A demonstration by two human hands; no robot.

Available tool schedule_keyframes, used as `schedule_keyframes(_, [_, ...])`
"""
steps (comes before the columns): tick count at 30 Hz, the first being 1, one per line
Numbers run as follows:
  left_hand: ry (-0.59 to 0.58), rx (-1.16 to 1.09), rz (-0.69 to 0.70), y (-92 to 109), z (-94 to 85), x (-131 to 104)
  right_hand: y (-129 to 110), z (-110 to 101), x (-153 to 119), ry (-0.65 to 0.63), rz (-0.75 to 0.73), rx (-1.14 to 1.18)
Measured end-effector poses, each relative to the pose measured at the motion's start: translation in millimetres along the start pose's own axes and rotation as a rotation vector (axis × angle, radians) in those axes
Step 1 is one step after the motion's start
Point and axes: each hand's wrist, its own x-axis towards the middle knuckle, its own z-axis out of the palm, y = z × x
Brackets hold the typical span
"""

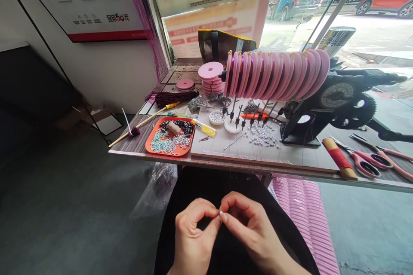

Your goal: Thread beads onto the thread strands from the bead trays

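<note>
Above my lap, my left hand [197,227] and my right hand [247,223] meet at their fingertips. Between them shows a tiny white bead [221,213], pinched by thumb and forefinger on both sides. A fine thread [230,180] runs up from near my fingers toward the table edge; where it joins the bead is hidden. On the board [213,146] ahead lie scattered pearl-like beads [263,133] and a small white dish of beads [217,117]. Pink spools [274,75] sit in a row on a black winding machine [325,107], with several weighted threads hanging below.
An orange tray [169,151] of mixed beads stands at the left of the table. A yellow-handled tool [204,127] lies beside it. Scissors [364,159] and a red-wrapped wooden piece [339,158] are at the right. Pink packed discs [305,215] stand below the table.
</note>
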Motion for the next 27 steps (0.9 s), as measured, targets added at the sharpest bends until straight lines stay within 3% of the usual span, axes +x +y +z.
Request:
schedule_keyframes(7, [-0.018, 0.131, 0.078, -2.6, -0.5, -0.8, 2.4, 1.0, 0.3, 0.007, -0.022, -0.059])
schedule_keyframes(17, [0.015, 0.038, -0.093, 0.8, -0.5, 1.0, -3.2, 1.0, 1.2, 0.067, 0.043, 0.123])
schedule_keyframes(27, [0.021, 0.076, 0.066, 0.5, -2.1, 0.8, 1.6, 2.4, -0.3, 0.027, 0.006, 0.036])
